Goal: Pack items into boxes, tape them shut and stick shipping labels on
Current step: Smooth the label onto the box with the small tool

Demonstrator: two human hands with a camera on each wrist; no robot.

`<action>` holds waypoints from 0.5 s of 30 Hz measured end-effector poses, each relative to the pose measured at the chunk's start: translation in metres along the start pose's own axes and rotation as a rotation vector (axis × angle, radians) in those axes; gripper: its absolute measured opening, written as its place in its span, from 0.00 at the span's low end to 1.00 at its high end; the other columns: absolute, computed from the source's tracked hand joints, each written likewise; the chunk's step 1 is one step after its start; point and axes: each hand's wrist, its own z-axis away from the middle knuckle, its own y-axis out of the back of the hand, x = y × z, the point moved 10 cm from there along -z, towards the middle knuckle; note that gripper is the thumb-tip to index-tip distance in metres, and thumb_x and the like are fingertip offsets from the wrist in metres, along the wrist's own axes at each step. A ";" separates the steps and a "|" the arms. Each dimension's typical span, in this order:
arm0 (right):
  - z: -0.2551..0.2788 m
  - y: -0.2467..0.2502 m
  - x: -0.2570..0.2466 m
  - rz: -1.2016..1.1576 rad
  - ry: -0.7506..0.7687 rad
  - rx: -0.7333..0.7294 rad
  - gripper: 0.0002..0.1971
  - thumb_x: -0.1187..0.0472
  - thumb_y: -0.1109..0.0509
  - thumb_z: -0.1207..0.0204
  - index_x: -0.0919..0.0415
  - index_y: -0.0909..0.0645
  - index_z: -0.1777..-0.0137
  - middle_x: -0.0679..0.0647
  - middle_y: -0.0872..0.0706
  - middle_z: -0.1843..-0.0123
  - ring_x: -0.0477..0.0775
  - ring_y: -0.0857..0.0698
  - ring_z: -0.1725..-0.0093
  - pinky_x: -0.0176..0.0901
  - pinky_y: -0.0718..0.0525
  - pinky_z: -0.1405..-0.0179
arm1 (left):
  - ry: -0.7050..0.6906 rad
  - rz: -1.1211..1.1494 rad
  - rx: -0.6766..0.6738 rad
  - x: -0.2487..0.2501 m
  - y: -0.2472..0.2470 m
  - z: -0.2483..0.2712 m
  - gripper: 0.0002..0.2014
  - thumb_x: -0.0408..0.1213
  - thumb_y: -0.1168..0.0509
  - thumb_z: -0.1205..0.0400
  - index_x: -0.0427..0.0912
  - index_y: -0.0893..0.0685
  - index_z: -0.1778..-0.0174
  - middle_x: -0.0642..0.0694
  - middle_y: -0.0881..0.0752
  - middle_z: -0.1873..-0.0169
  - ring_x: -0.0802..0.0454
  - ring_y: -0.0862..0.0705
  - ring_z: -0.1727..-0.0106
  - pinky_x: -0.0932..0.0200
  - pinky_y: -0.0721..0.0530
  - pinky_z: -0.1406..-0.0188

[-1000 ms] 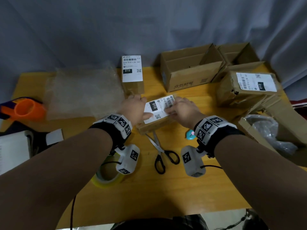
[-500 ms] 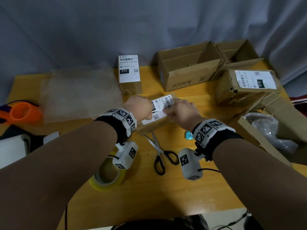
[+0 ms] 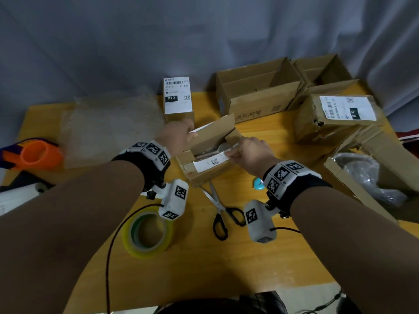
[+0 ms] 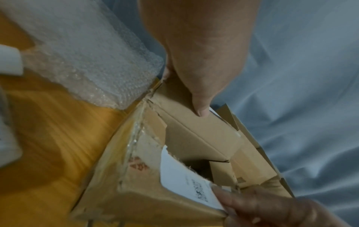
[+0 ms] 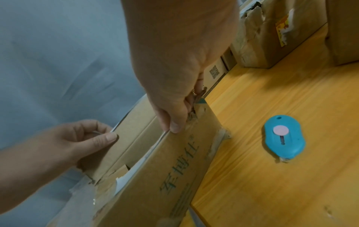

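A small cardboard box [image 3: 204, 177] sits mid-table with its top flaps spread apart. My left hand [image 3: 189, 132] pinches the raised far flap [image 3: 215, 130], thumb on its inner face [image 4: 201, 112]. My right hand [image 3: 234, 152] pinches the near flap [image 3: 210, 163], which carries a torn piece of the white shipping label [image 4: 184, 181]. Both hands and the box's printed side wall [image 5: 174, 169] show in the right wrist view. Something pale lies inside the box [image 3: 218, 149], mostly hidden.
Scissors [image 3: 222, 211], a yellow tape roll [image 3: 148, 234] and a blue cutter [image 5: 284, 139] lie near me. Bubble wrap [image 3: 113, 125] and an orange dispenser [image 3: 38, 152] are left. A labelled box [image 3: 178, 98], open cartons [image 3: 258, 91] and a battered labelled box [image 3: 335, 116] stand behind.
The small box was closed with its label across the top seam. Now the flaps are pulled apart, the label is split, and my hands have moved away from each other.
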 end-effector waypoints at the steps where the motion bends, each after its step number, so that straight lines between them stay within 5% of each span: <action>1: 0.000 0.001 -0.001 -0.010 -0.002 -0.003 0.13 0.51 0.35 0.19 0.41 0.17 0.37 0.49 0.20 0.36 0.55 0.27 0.34 0.50 0.32 0.34 | 0.032 0.040 0.034 -0.006 0.002 -0.001 0.15 0.44 0.40 0.15 0.39 0.23 0.37 0.39 0.15 0.48 0.42 0.17 0.47 0.57 0.25 0.53; 6: 0.006 0.011 -0.012 0.007 0.050 0.014 0.12 0.57 0.33 0.21 0.45 0.16 0.40 0.51 0.26 0.31 0.57 0.31 0.31 0.52 0.32 0.32 | 0.117 0.191 0.026 -0.024 -0.005 -0.001 0.10 0.44 0.40 0.15 0.40 0.21 0.51 0.45 0.18 0.56 0.44 0.19 0.48 0.55 0.26 0.53; 11: 0.006 0.006 -0.025 0.070 0.112 -0.041 0.13 0.67 0.38 0.22 0.52 0.25 0.41 0.53 0.20 0.38 0.56 0.23 0.39 0.45 0.28 0.44 | 0.224 -0.004 -0.008 -0.037 -0.016 0.001 0.14 0.39 0.39 0.16 0.36 0.25 0.38 0.37 0.20 0.39 0.39 0.22 0.38 0.49 0.25 0.40; 15: 0.005 0.009 -0.023 0.062 0.103 -0.053 0.23 0.67 0.36 0.23 0.49 0.31 0.30 0.53 0.21 0.33 0.57 0.24 0.34 0.50 0.30 0.35 | -0.027 -0.087 -0.008 -0.012 -0.010 0.004 0.12 0.27 0.38 0.21 0.37 0.23 0.42 0.38 0.24 0.42 0.40 0.23 0.41 0.56 0.28 0.51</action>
